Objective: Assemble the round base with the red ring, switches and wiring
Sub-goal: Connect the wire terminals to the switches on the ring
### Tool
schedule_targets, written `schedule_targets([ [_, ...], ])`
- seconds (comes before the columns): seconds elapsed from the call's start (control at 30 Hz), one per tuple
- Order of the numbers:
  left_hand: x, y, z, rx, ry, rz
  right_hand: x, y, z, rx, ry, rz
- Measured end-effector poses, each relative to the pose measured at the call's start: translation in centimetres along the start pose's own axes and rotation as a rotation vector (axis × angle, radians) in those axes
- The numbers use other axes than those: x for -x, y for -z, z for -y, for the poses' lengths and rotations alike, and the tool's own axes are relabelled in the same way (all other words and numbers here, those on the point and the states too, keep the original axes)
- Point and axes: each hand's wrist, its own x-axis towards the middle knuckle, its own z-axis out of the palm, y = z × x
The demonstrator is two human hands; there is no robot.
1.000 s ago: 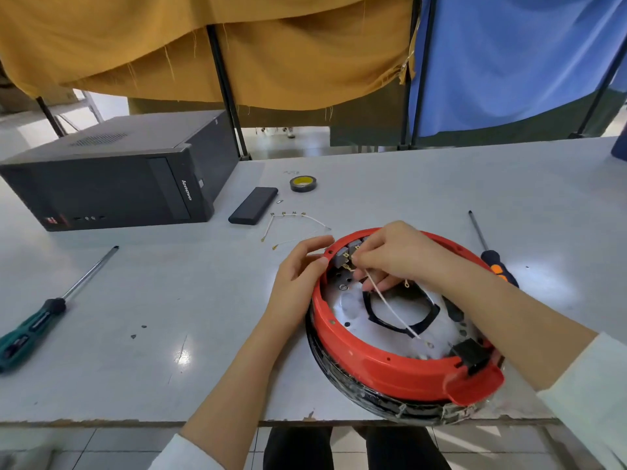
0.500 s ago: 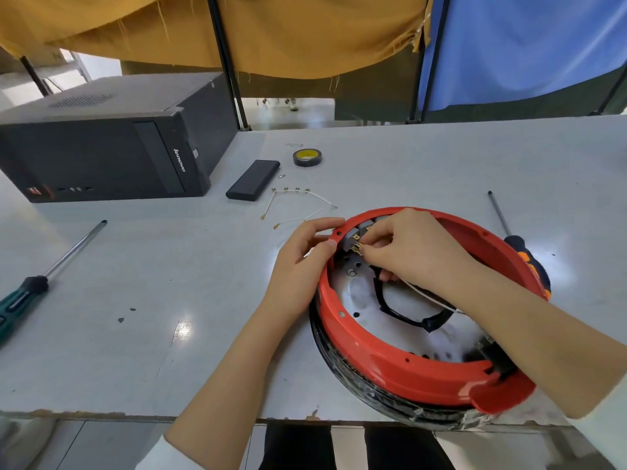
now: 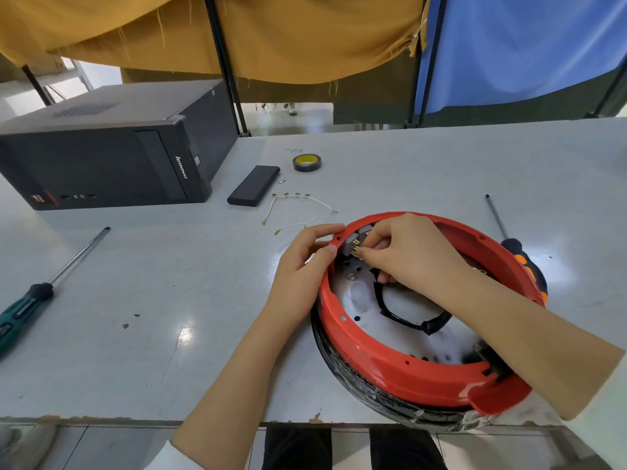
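Fingertips (image 3: 368,254) of the right hand (image 3: 407,256) are pressed tight together in a small pinch, right up against the little gold pins of the grey switches (image 3: 353,244). I think they are holding a tiny wire end there, but it is too small and too hidden to be sure. The switches sit just past that grip, on the far left inside wall of the red ring (image 3: 390,368), so the push has to go away from the person and a bit to the left, straight onto the pins. The right hand is the nearer one for this, since it is already inside the ring and touching the spot. Just left of the grip, the left hand (image 3: 302,276) curls over the outside of the ring, thumb on the rim and fingers around the edge. It holds the ring steady from the other side of the wall. That matters, I think, because a push on the pins could slide the whole thing. Under the ring lies the round base (image 3: 369,398), black at the edge, hanging a little over the near side of the counter (image 3: 169,300). Farther out past the left hand, loose white wires (image 3: 305,212) with gold ends wait on the counter. Off to the right of the ring lies an orange screwdriver (image 3: 522,262).
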Motion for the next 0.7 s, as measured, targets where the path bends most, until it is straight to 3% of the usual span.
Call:
schedule_targets([
  [0.7, -0.29, -0.22, 0.56, 0.050, -0.017, -0.048, -0.23, -0.16, 0.47, 0.081, 0.011, -0.003],
])
